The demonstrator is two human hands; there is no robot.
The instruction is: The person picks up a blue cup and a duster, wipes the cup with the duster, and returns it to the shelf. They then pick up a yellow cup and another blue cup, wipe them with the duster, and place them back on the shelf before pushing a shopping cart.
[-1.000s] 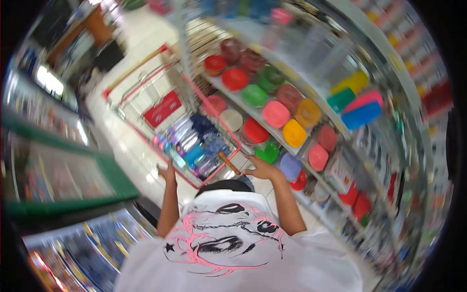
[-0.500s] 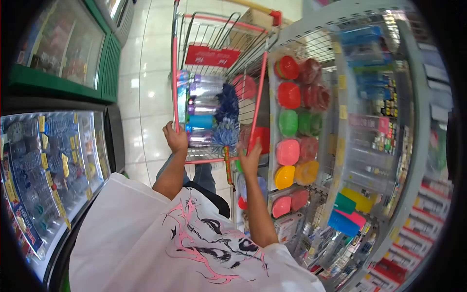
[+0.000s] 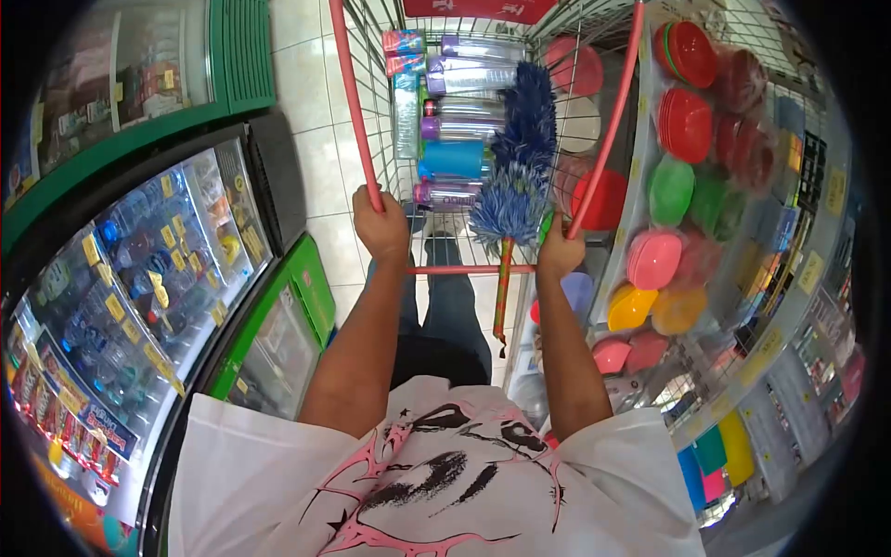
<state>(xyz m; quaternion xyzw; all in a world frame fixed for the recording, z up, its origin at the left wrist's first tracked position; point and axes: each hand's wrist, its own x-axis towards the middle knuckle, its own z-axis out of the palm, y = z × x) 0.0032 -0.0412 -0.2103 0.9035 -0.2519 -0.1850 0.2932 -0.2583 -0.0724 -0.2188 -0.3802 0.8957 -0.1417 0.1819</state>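
My left hand (image 3: 380, 225) is closed around the lower end of the left red rail of a shopping cart (image 3: 355, 102). On the right rail, my right hand (image 3: 561, 251) is wrapped in the same way, with its fingers partly hidden. A fluffy blue duster (image 3: 524, 121), dark at the top and paler below, lies in the cart. Its striped handle (image 3: 504, 288) sticks out over the near red bar, close to my right hand. Beside it lie several clear bottles (image 3: 478, 76) with purple ends, a blue cylindrical item (image 3: 455, 160) and a tall pale-blue pack (image 3: 406, 116).
Lit drink coolers (image 3: 139, 288) line the left side, with a green-framed cabinet (image 3: 246, 56) farther ahead. Shelving on the right holds red bowls (image 3: 685, 125), a green bowl (image 3: 671, 190) and other plastic ware close to the cart. Pale floor tiles (image 3: 320, 167) run along the cart's left.
The view has turned and the cart now appears closer, lower and farther right. My right hand, with fingers spread before, now wraps the right rail. My left hand grips more tightly.
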